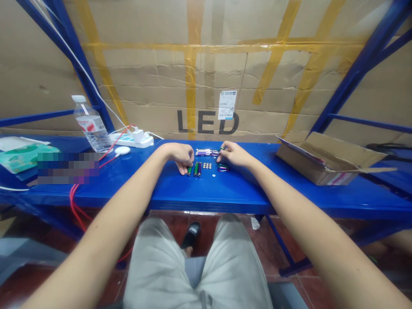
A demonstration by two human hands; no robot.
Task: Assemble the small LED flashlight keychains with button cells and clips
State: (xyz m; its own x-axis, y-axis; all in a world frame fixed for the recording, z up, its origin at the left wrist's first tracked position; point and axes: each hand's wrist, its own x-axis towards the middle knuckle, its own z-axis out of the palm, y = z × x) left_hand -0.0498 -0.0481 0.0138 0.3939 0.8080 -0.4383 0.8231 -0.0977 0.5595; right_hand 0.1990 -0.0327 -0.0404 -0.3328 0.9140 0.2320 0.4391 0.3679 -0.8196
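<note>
Both my arms reach out over a blue shelf (pixel 225 193). My left hand (pixel 180 155) is curled, fingertips down on a small green tube (pixel 189 170) that lies beside two more short tubes, green and purple (pixel 197 169). My right hand (pixel 232 154) is closed in a pinch on a small green clip (pixel 221 149) at the end of a row of purple tubes (pixel 206 152). Several small round button cells (pixel 207 165) lie between the hands. Blue and purple clips (pixel 222 168) sit under my right hand.
An open cardboard box (pixel 325 159) lies at the right. At the left stand a water bottle (pixel 91 125), a white power strip (pixel 133 139) with red and white cables, and a tissue pack (pixel 22 155). A cardboard wall marked LED backs the shelf.
</note>
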